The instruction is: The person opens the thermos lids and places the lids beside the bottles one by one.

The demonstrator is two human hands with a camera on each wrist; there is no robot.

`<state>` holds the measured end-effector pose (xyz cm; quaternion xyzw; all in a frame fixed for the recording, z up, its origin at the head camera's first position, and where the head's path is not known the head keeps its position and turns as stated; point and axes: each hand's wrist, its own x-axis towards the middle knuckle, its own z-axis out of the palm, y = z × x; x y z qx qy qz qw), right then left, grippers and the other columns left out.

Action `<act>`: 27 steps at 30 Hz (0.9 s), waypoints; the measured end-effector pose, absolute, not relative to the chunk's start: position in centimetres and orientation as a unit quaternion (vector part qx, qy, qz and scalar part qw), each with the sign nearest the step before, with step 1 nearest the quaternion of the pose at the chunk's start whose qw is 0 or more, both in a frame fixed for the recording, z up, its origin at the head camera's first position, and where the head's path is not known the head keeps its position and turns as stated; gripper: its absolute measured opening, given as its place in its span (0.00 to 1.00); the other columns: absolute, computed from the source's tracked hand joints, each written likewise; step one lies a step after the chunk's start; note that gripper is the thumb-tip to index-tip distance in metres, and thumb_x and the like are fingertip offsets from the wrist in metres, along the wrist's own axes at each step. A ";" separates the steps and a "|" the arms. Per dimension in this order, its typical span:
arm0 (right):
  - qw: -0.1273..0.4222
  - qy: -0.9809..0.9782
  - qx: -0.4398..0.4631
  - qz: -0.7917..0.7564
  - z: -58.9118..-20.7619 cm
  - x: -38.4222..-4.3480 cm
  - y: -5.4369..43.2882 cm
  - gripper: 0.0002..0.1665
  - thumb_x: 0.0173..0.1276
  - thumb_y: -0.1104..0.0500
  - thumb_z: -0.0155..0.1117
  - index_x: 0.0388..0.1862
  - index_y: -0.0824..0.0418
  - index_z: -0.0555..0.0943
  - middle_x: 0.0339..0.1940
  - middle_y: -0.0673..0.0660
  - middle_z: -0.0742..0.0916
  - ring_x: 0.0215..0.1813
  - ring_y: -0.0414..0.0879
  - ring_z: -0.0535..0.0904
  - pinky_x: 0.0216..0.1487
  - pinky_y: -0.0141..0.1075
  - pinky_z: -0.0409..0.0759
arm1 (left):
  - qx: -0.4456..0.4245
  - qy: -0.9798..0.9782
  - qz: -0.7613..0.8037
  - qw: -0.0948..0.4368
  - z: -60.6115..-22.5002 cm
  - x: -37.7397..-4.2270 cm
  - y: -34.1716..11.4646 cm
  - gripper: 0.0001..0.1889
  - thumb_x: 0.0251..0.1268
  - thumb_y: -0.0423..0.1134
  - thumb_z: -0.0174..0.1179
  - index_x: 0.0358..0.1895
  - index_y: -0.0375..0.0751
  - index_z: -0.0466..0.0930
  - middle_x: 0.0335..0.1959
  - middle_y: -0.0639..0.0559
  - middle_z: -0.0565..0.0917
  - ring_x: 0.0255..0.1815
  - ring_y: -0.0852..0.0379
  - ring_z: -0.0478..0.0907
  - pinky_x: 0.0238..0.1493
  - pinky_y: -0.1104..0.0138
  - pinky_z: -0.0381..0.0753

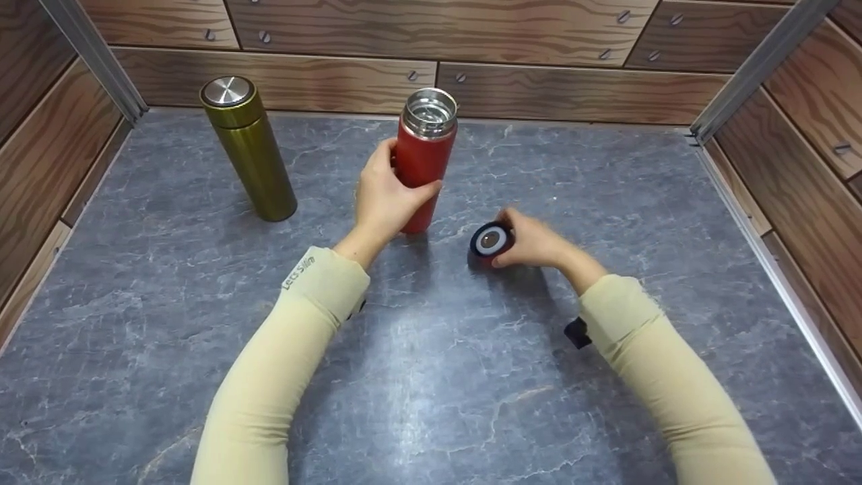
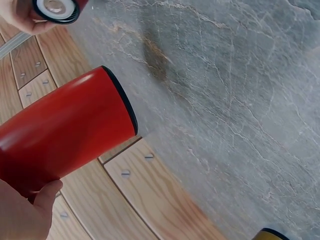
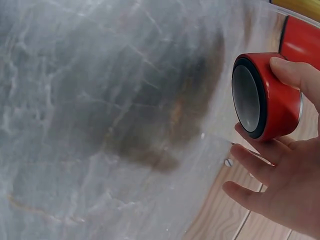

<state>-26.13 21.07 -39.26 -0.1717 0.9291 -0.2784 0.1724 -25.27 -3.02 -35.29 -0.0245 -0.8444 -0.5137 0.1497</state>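
Note:
My left hand (image 1: 387,192) grips the red vacuum flask (image 1: 425,158) round its body, thumb across the near side. The flask's steel mouth is uncovered and points up, tilted slightly toward me. In the left wrist view, the black-edged base of the flask (image 2: 80,120) shows beyond the thumb. To the right of it, my right hand (image 1: 535,239) pinches a red flask lid (image 1: 490,239) by its sides, above the table. A dark rim and pale ring face up on the lid. In the right wrist view, a grey disc shows on the lid's (image 3: 270,95) other end.
A closed olive-gold flask (image 1: 252,151) with a steel-topped lid stands at the left back. The grey marble-patterned table (image 1: 417,370) is bounded by wood-patterned walls (image 1: 337,77) at the back and both sides, with metal edging at the corners.

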 end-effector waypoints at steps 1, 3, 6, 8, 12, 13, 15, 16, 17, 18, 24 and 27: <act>0.173 0.930 -0.170 -0.276 -39.4 -26.2 21.0 0.40 0.46 0.61 0.72 0.57 0.71 0.65 0.57 0.72 0.77 0.58 0.63 0.73 0.64 0.53 0.66 | -0.024 -0.844 -0.514 0.150 -35.3 -25.3 -3.0 0.35 0.45 0.44 0.72 0.59 0.42 0.67 0.53 0.49 0.78 0.53 0.56 0.76 0.55 0.66 0.76; 0.173 0.933 -0.167 -0.269 -39.7 -26.2 20.9 0.41 0.46 0.61 0.72 0.58 0.71 0.64 0.57 0.72 0.77 0.59 0.64 0.73 0.64 0.53 0.65 | -0.023 -0.842 -0.517 0.151 -35.2 -25.3 -2.9 0.35 0.44 0.44 0.72 0.58 0.42 0.67 0.53 0.49 0.78 0.53 0.56 0.76 0.55 0.66 0.76; 0.170 0.939 -0.162 -0.253 -40.2 -26.1 20.9 0.42 0.45 0.59 0.72 0.58 0.70 0.65 0.56 0.71 0.78 0.58 0.63 0.74 0.63 0.53 0.66 | -0.025 -0.840 -0.520 0.154 -35.2 -25.3 -2.9 0.34 0.44 0.43 0.72 0.57 0.42 0.68 0.52 0.48 0.79 0.53 0.56 0.77 0.54 0.67 0.76; 0.165 0.943 -0.161 -0.240 -40.4 -26.0 20.9 0.42 0.45 0.59 0.73 0.58 0.70 0.65 0.55 0.71 0.79 0.57 0.63 0.74 0.63 0.54 0.65 | -0.026 -0.837 -0.523 0.156 -35.2 -25.3 -2.8 0.34 0.44 0.43 0.72 0.57 0.41 0.68 0.52 0.48 0.78 0.53 0.56 0.76 0.54 0.67 0.76; 0.157 0.953 -0.155 -0.208 -40.9 -25.8 20.8 0.41 0.43 0.57 0.74 0.55 0.69 0.67 0.52 0.68 0.79 0.57 0.63 0.72 0.62 0.55 0.61 | -0.024 -0.837 -0.525 0.156 -35.3 -25.3 -2.8 0.35 0.44 0.43 0.72 0.58 0.41 0.67 0.53 0.48 0.78 0.54 0.56 0.76 0.56 0.66 0.76; 0.157 0.954 -0.153 -0.203 -41.0 -25.7 20.8 0.41 0.43 0.57 0.74 0.55 0.69 0.67 0.52 0.68 0.79 0.57 0.63 0.71 0.62 0.55 0.60 | -0.023 -0.837 -0.525 0.155 -35.3 -25.3 -2.8 0.35 0.45 0.43 0.72 0.58 0.42 0.67 0.54 0.49 0.77 0.54 0.56 0.75 0.56 0.66 0.76; 0.158 0.957 -0.146 -0.195 -41.2 -25.7 20.7 0.41 0.43 0.57 0.74 0.55 0.68 0.68 0.52 0.67 0.79 0.57 0.62 0.70 0.62 0.54 0.60 | -0.022 -0.836 -0.525 0.154 -35.3 -25.3 -2.8 0.35 0.45 0.43 0.72 0.59 0.42 0.67 0.54 0.49 0.77 0.55 0.56 0.75 0.57 0.66 0.75; 0.158 0.957 -0.145 -0.193 -41.2 -25.6 20.7 0.41 0.43 0.57 0.74 0.55 0.69 0.67 0.52 0.66 0.79 0.57 0.62 0.69 0.61 0.55 0.60 | -0.023 -0.836 -0.526 0.155 -35.3 -25.4 -2.8 0.35 0.45 0.43 0.72 0.58 0.41 0.67 0.54 0.48 0.77 0.55 0.56 0.75 0.57 0.66 0.75; 0.159 0.958 -0.144 -0.191 -41.2 -25.6 20.7 0.42 0.43 0.57 0.74 0.56 0.69 0.67 0.53 0.66 0.78 0.57 0.61 0.69 0.61 0.55 0.59 | -0.023 -0.836 -0.526 0.155 -35.3 -25.4 -2.7 0.35 0.45 0.43 0.72 0.58 0.41 0.67 0.54 0.48 0.77 0.55 0.56 0.75 0.57 0.66 0.75; 0.161 0.958 -0.142 -0.189 -41.2 -25.6 20.6 0.42 0.43 0.56 0.74 0.56 0.69 0.67 0.53 0.66 0.78 0.57 0.61 0.68 0.62 0.55 0.59 | -0.024 -0.835 -0.527 0.154 -35.2 -25.4 -2.7 0.35 0.45 0.43 0.72 0.59 0.41 0.67 0.54 0.48 0.77 0.55 0.56 0.75 0.57 0.66 0.75; 0.184 0.957 -0.139 -0.177 -40.3 -25.2 20.8 0.58 0.43 0.49 0.76 0.69 0.69 0.57 0.66 0.67 0.70 0.66 0.63 0.61 0.67 0.58 0.52 | -0.024 -0.834 -0.529 0.152 -35.0 -25.7 -2.3 0.34 0.46 0.43 0.71 0.58 0.41 0.67 0.54 0.49 0.77 0.55 0.57 0.75 0.57 0.67 0.75; 0.184 0.957 -0.141 -0.175 -39.8 -25.0 20.9 0.63 0.45 0.45 0.75 0.72 0.68 0.52 0.70 0.67 0.65 0.69 0.64 0.57 0.68 0.60 0.49 | -0.018 -0.836 -0.529 0.148 -34.8 -26.1 -2.0 0.34 0.46 0.43 0.71 0.59 0.42 0.66 0.54 0.49 0.77 0.55 0.57 0.75 0.57 0.68 0.75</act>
